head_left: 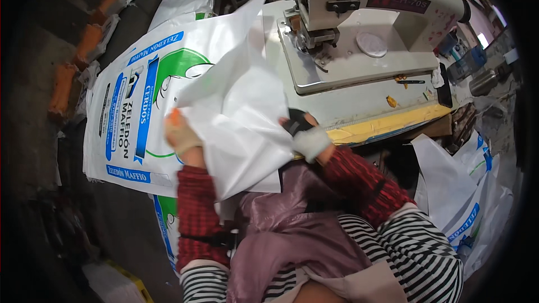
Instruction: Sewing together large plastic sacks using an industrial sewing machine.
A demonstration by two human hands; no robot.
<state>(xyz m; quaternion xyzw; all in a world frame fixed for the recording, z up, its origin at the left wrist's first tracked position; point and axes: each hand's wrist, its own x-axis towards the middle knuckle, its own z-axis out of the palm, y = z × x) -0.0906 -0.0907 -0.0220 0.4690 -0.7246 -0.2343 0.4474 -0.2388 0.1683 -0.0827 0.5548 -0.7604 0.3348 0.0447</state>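
A white woven sack (241,118), its plain side up and creased, lies bunched between my hands, with one corner raised toward the far side. My left hand (184,136), somewhat blurred, grips the sack's left edge; orange shows at its fingers. The right edge is pinched by my right hand (307,136), which wears a black covering on the fingers and a pale wrap. Under and left of this sack lies a stack of printed sacks (118,118) with blue bands and a green drawing. Beyond my right hand stands a cream industrial sewing machine (387,3).
The pale worktable (348,104) has a yellow-taped front edge (387,125). On it rest a white round pad (371,45), a dark pen-like tool (412,82) and small yellow scraps. More printed sacks (449,179) hang at the right. Orange bundles (63,90) line the far left.
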